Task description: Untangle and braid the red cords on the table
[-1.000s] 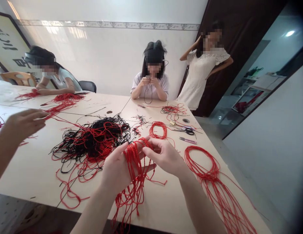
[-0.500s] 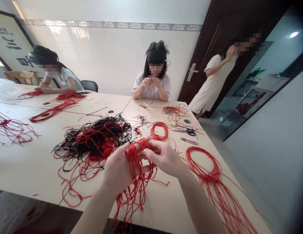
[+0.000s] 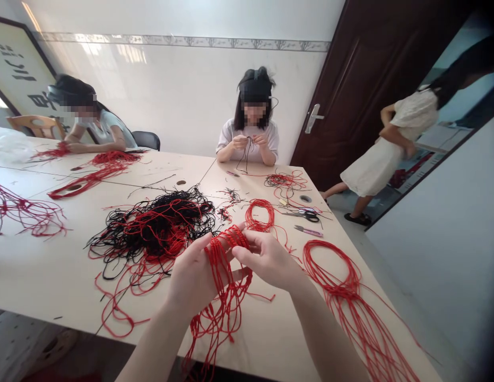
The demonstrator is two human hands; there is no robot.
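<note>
A bundle of red knotted cords (image 3: 226, 286) drapes over the fingers of my left hand (image 3: 193, 278), its ends hanging down past the table's front edge. My left hand has the cords looped across it, thumb raised to one side. From the right, my right hand (image 3: 266, 257) pinches the upper part of the same bundle, thumb laid against the braided section. Just beyond the left hand lies a tangled pile of black and red cords (image 3: 163, 223). A small coil of red cord (image 3: 260, 214) rests past my right fingertips.
Black-handled scissors (image 3: 304, 216) and pink-handled thread snips (image 3: 308, 231) lie right of centre. A larger red cord coil (image 3: 332, 265) trails off the right side. Two people (image 3: 247, 122) sit across the table (image 3: 63, 270); another person (image 3: 393, 138) stands by the door.
My hands stay nearly in place, with the hanging cords shifted slightly. The person by the door has moved right and turned away. The person opposite has moved their hands apart.
</note>
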